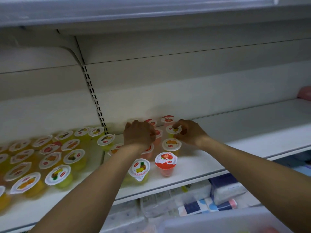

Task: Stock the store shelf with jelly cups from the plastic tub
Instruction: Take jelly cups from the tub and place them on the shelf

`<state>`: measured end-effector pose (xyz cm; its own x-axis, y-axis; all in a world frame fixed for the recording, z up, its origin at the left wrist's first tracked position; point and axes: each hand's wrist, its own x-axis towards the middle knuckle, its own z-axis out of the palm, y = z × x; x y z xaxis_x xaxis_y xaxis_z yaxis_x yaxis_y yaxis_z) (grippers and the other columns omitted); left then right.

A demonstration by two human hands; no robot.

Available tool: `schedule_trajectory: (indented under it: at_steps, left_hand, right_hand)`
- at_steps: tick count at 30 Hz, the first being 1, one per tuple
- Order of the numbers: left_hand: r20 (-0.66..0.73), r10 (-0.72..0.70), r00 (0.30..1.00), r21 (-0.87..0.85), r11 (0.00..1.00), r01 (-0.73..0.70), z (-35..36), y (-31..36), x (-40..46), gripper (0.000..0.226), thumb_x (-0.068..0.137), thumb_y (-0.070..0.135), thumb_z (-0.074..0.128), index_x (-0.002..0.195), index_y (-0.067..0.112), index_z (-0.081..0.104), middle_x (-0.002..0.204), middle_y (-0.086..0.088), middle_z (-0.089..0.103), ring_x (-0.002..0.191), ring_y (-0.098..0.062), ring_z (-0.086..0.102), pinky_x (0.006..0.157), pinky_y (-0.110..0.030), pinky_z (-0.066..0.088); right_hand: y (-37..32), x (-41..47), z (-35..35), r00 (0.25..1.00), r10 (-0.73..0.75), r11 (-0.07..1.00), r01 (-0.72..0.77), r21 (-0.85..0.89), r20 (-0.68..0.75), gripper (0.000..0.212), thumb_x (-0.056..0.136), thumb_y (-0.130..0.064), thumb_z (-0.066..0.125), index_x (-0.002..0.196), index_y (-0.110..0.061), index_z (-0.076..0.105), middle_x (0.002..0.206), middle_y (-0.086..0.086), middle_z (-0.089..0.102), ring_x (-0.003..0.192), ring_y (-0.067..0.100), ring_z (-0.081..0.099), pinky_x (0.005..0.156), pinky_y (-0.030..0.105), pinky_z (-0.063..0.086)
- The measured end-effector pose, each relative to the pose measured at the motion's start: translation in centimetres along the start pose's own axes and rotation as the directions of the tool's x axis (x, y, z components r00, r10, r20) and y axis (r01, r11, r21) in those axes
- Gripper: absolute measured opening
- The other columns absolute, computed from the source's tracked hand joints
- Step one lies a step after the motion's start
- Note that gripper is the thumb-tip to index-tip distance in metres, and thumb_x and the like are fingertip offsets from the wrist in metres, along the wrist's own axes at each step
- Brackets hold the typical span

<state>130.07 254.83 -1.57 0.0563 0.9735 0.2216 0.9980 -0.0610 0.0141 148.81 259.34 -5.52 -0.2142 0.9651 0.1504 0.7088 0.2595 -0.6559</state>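
The left hand (pixel 138 134) covers one or two cups, and its fingers curl down, but I cannot tell if they grip anything. The right hand (pixel 188 132) pinches the lid edge of a yellow cup (pixel 173 130) that stands on the shelf (pixel 235 140). The tub (pixel 218 221) is cut off at the bottom right; only its pale rim shows, blurred. On the right part of the shelf I count about ten cups near the hands, among them a strawberry cup (pixel 166 163) and a pineapple cup (pixel 139 167) in front. On the left part stand about twenty cups (pixel 50 158), mostly yellow and orange, some cut by the frame edge. The shelf is white metal with a slotted upright (pixel 94 98). Below it lie blurred packages (pixel 223 190). A pink thing (pixel 304 93) shows at the far right edge.
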Motion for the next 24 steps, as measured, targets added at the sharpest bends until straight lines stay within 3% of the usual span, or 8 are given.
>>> schedule_trajectory:
  at_steps: [4, 7, 12, 17, 21, 24]
  left_hand:
    - [-0.010, -0.005, 1.000, -0.043, 0.999, 0.004, -0.1, -0.1, 0.1, 0.027, 0.093, 0.047, 0.051, 0.113, 0.035, 0.065, 0.118, 0.003, 0.063, 0.114, -0.021, 0.051, 0.098, -0.036, 0.036]
    - [-0.064, 0.019, 0.998, -0.167, 0.986, -0.029, -0.6, 0.7, -0.9, 0.035, 0.090, 0.044, 0.056, 0.123, 0.033, 0.059, 0.122, 0.001, 0.061, 0.117, -0.021, 0.048, 0.094, -0.033, 0.039]
    - [-0.281, 0.121, 0.952, -0.219, 0.958, -0.187, -0.6, 4.9, -5.6, 0.050, 0.082, 0.043, 0.064, 0.129, 0.027, 0.057, 0.120, -0.003, 0.064, 0.113, -0.026, 0.054, 0.092, -0.038, 0.046]
    - [-0.355, 0.100, 0.930, -0.363, 0.902, -0.235, 1.4, 10.1, -12.8, 0.057, 0.083, 0.036, 0.069, 0.135, 0.021, 0.050, 0.118, 0.001, 0.064, 0.112, -0.023, 0.054, 0.092, -0.036, 0.043]
    - [-0.275, 0.099, 0.956, -0.489, 0.842, -0.228, 5.2, 15.4, -19.7, 0.057, 0.082, 0.032, 0.071, 0.135, 0.026, 0.048, 0.116, 0.006, 0.063, 0.105, -0.015, 0.056, 0.086, -0.029, 0.045]
    - [-0.049, 0.103, 0.993, -0.575, 0.810, -0.112, 8.7, 18.5, -23.1, 0.055, 0.088, 0.042, 0.063, 0.138, 0.037, 0.041, 0.115, 0.016, 0.059, 0.107, -0.004, 0.053, 0.084, -0.021, 0.041]
  right_hand:
    - [0.2, -0.2, -0.4, 0.999, -0.016, 1.000, 0.016, -0.009, 0.040, 0.042, 0.084, -0.012, 0.070, 0.123, -0.022, 0.056, 0.126, 0.004, 0.059, 0.110, 0.022, 0.058, 0.093, 0.030, 0.049]
    - [0.4, -2.2, -1.9, 0.998, -0.064, 0.997, 0.063, -0.032, -0.028, 0.049, 0.087, -0.017, 0.066, 0.134, -0.023, 0.049, 0.128, 0.004, 0.055, 0.109, 0.019, 0.054, 0.090, 0.029, 0.046]
    - [2.2, -8.3, -4.9, 0.975, -0.204, 0.960, 0.182, -0.214, -0.088, 0.043, 0.088, -0.026, 0.063, 0.130, -0.023, 0.054, 0.129, 0.001, 0.056, 0.114, 0.019, 0.055, 0.094, 0.034, 0.047]
    - [4.1, -16.1, -8.1, 0.949, -0.297, 0.929, 0.262, -0.261, -0.104, 0.037, 0.091, -0.027, 0.060, 0.128, -0.023, 0.057, 0.127, -0.003, 0.057, 0.115, 0.015, 0.052, 0.094, 0.036, 0.045]
    - [8.9, -22.2, -8.3, 0.937, -0.346, 0.907, 0.320, -0.272, -0.049, 0.033, 0.087, -0.024, 0.063, 0.119, -0.019, 0.062, 0.114, 0.000, 0.065, 0.102, 0.020, 0.060, 0.084, 0.036, 0.051]
    - [13.3, -25.6, -7.3, 0.970, -0.215, 0.927, 0.239, -0.291, 0.110, 0.039, 0.089, -0.026, 0.064, 0.127, -0.022, 0.057, 0.124, -0.001, 0.060, 0.114, 0.019, 0.055, 0.092, 0.035, 0.047]
